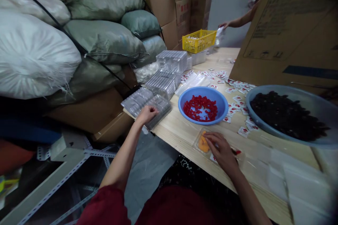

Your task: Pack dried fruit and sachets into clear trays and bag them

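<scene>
My left hand [146,113] rests palm down, fingers curled, on a stack of clear plastic trays [157,109] at the table's left corner. My right hand [221,150] lies over a clear compartment tray [239,157] near the front edge, fingertips touching an orange piece [203,144] in its left compartment. A small red piece [237,152] shows by the wrist. Just beyond stands a blue bowl [185,99] of red candies [200,108].
A grey basin [311,102] of dark dried fruit sits at right. Small white sachets [236,91] are scattered on the wooden table [185,135]. More clear tray stacks [171,61], a yellow basket [199,40], a large cardboard sheet [293,31], sacks [105,38]. Another person's hand [224,25] is at the back.
</scene>
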`<state>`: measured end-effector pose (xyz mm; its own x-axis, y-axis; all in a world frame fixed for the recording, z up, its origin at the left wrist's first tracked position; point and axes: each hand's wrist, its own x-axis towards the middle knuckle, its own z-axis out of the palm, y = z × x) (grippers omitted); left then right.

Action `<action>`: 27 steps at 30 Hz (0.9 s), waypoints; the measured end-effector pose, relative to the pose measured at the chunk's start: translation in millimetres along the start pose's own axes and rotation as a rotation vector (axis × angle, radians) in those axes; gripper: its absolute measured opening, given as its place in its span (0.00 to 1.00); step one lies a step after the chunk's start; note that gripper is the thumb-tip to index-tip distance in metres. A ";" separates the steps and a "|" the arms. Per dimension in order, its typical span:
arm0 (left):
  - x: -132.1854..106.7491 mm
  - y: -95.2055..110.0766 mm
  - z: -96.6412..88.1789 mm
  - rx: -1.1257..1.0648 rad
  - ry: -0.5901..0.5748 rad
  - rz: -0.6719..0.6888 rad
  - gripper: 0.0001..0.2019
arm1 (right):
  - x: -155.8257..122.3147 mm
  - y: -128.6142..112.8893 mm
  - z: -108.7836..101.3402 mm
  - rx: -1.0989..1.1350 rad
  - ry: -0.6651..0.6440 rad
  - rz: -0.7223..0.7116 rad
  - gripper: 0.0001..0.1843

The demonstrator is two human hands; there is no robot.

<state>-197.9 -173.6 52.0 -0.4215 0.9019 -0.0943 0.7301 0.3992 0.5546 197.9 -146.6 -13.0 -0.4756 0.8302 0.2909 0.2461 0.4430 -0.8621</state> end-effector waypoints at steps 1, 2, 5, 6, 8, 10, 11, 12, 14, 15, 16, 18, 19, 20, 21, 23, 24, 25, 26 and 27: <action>1.5 -3.2 3.0 -0.008 -0.015 0.000 0.13 | 12.4 4.2 10.0 0.007 -0.020 -0.004 0.13; 2.1 -5.3 6.0 -0.018 -0.025 0.001 0.14 | 23.2 8.4 18.5 0.012 -0.028 0.000 0.14; 1.6 -7.6 10.5 -0.033 -0.036 0.012 0.16 | 45.5 20.4 33.2 0.022 -0.013 0.033 0.14; 1.0 -7.8 10.7 -0.033 -0.036 0.020 0.16 | 49.7 23.9 34.5 0.014 -0.001 0.039 0.14; -0.5 -8.4 10.5 -0.031 -0.035 0.035 0.16 | 53.9 29.3 33.4 -0.017 0.033 0.039 0.14; -1.9 -9.6 11.0 -0.033 -0.032 0.038 0.17 | 52.8 31.6 28.7 -0.037 0.054 0.026 0.14; -2.4 -10.6 11.6 -0.037 -0.028 0.033 0.17 | 50.4 31.3 25.5 -0.028 0.050 0.020 0.13; -2.6 -11.7 12.4 -0.040 -0.024 0.026 0.18 | 46.9 29.8 22.1 -0.009 0.044 0.015 0.13; -2.5 -14.0 13.5 -0.042 -0.020 0.015 0.18 | 36.8 23.2 14.5 0.042 0.027 0.009 0.13; -2.2 -14.9 13.6 -0.040 -0.020 0.012 0.18 | 30.7 18.2 10.7 0.058 0.022 0.011 0.12; -1.8 -15.2 13.5 -0.034 -0.022 0.011 0.17 | 24.1 12.4 6.9 0.065 0.021 0.019 0.12; -1.4 -13.9 12.6 -0.009 -0.025 0.011 0.16 | 10.8 -0.3 0.3 0.068 0.026 0.042 0.12; -1.7 -12.0 12.2 0.010 -0.025 0.012 0.15 | 4.4 -6.4 -2.4 0.071 0.030 0.055 0.12; -2.5 -9.3 12.1 0.034 -0.022 0.015 0.14 | -1.7 -11.8 -4.5 0.075 0.033 0.071 0.12; -3.9 -6.0 12.5 0.062 -0.014 0.021 0.13 | -7.2 -16.2 -5.9 0.080 0.033 0.087 0.13; -8.5 1.6 14.6 0.124 0.019 0.031 0.10 | -16.6 -20.9 -7.0 0.089 0.030 0.118 0.14; -11.4 5.5 16.0 0.155 0.043 0.036 0.09 | -20.6 -21.2 -6.9 0.090 0.033 0.136 0.14; -14.7 8.9 17.4 0.183 0.066 0.039 0.08 | -24.0 -20.4 -6.5 0.090 0.040 0.153 0.14; -17.9 11.7 18.4 0.206 0.085 0.041 0.07 | -27.1 -18.8 -6.2 0.090 0.051 0.168 0.15; -20.8 13.7 18.8 0.222 0.096 0.042 0.07 | -29.9 -16.7 -6.0 0.091 0.062 0.181 0.15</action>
<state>-169.0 -183.8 46.0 -0.4295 0.9030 0.0102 0.8442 0.3974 0.3598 213.1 -176.8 -4.8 -0.3772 0.9138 0.1507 0.2442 0.2551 -0.9356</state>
